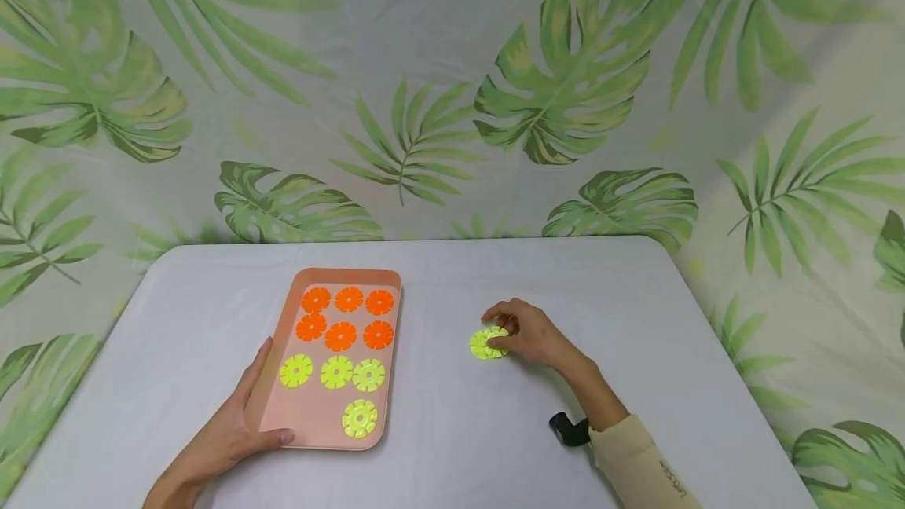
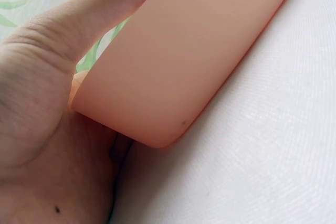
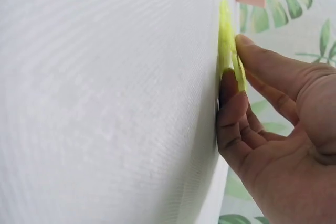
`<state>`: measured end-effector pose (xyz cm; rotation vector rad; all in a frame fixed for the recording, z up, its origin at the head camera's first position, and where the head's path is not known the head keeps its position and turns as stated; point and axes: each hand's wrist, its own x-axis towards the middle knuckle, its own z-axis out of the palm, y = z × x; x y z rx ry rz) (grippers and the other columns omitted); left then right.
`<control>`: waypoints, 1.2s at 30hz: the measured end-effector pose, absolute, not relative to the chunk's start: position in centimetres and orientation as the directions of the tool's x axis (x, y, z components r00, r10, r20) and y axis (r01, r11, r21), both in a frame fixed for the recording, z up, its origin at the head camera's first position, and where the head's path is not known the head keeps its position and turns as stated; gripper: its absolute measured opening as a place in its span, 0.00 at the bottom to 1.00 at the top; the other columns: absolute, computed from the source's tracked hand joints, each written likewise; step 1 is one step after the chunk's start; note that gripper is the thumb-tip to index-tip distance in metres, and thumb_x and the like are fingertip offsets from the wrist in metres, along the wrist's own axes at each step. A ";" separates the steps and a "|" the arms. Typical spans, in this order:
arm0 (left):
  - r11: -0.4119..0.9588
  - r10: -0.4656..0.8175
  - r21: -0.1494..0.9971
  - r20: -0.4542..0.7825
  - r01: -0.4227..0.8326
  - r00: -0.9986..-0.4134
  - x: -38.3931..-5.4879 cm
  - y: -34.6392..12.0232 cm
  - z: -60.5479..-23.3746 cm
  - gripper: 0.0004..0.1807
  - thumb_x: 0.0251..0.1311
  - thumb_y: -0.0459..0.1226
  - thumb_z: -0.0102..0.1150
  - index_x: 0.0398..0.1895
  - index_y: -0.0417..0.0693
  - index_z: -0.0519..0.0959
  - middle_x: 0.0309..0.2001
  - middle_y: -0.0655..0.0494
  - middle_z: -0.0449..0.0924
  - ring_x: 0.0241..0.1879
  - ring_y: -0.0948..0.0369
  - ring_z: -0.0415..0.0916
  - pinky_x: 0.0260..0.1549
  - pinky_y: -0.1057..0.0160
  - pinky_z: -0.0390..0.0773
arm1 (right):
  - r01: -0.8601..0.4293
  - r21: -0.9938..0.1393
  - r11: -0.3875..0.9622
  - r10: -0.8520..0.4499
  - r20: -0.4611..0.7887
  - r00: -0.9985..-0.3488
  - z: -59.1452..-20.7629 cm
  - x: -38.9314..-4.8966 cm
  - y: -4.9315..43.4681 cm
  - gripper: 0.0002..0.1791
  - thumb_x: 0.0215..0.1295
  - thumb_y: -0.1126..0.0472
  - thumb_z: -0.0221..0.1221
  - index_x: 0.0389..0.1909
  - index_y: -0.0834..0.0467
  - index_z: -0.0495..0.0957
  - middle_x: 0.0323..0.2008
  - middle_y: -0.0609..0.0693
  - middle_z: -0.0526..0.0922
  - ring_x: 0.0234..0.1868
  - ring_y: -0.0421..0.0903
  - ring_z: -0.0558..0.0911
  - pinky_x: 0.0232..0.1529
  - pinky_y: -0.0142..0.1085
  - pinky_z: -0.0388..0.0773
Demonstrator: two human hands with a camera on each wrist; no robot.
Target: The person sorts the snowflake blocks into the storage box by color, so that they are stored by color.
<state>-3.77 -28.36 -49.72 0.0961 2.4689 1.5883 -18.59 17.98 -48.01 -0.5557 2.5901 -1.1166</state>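
Near the table's middle, my right hand [image 1: 532, 334] pinches a yellow-green notched disc [image 3: 239, 72] between thumb and fingers, tilted at its edge. Another yellow-green disc [image 1: 480, 346] lies under and beside it, partly overlapped. To the left, a shallow pink tray [image 1: 311, 429] lies on the table, held at its near left corner by my left hand [image 1: 225, 437]. The thumb reaches over the near rim and a finger runs along the left side. Inside are several orange notched discs [image 1: 341, 336] in two rows and several yellow-green discs [image 1: 296, 371] nearer me.
A white cloth covers the table [image 1: 452, 430]. Behind it hangs a leaf-patterned curtain [image 1: 438, 45]. A black object [image 1: 569, 430] shows at my right wrist, beside the beige sleeve [image 1: 639, 462].
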 end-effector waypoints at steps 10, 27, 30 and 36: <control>0.421 0.162 0.905 -0.146 -0.066 -0.976 -3.8 -28.3 -49.7 0.70 0.53 0.35 0.76 0.85 0.76 0.33 0.86 0.44 0.35 0.71 0.79 0.45 0.63 0.78 0.50 | -0.107 -0.831 0.546 -0.386 -0.137 -0.912 -47.6 -18.5 17.9 0.15 0.63 0.66 0.71 0.51 0.57 0.85 0.43 0.55 0.82 0.38 0.43 0.81 0.38 0.32 0.83; 0.388 0.171 0.915 -0.192 -0.113 -0.966 -3.9 -28.1 -49.5 0.74 0.49 0.34 0.78 0.84 0.77 0.30 0.86 0.41 0.32 0.79 0.60 0.41 0.79 0.55 0.45 | -0.088 -0.930 0.356 -0.502 -0.111 -0.858 -47.9 -18.3 15.3 0.15 0.73 0.69 0.60 0.58 0.63 0.77 0.36 0.52 0.70 0.28 0.45 0.78 0.30 0.31 0.77; 0.389 0.188 0.919 -0.147 -0.064 -0.971 -3.8 -28.2 -49.6 0.74 0.50 0.33 0.78 0.85 0.73 0.31 0.86 0.40 0.33 0.71 0.82 0.44 0.61 0.84 0.48 | -0.110 -0.932 0.345 -0.503 -0.085 -0.860 -47.9 -18.3 14.8 0.16 0.73 0.69 0.59 0.59 0.61 0.78 0.36 0.53 0.71 0.28 0.46 0.80 0.31 0.31 0.78; 0.390 0.185 0.919 -0.147 -0.065 -0.972 -3.8 -28.3 -49.6 0.73 0.50 0.34 0.78 0.85 0.74 0.31 0.86 0.42 0.33 0.71 0.79 0.44 0.68 0.77 0.48 | -0.111 -0.944 0.312 -0.518 -0.071 -0.852 -47.8 -18.5 14.0 0.16 0.73 0.71 0.59 0.59 0.64 0.77 0.38 0.57 0.75 0.31 0.50 0.86 0.35 0.36 0.86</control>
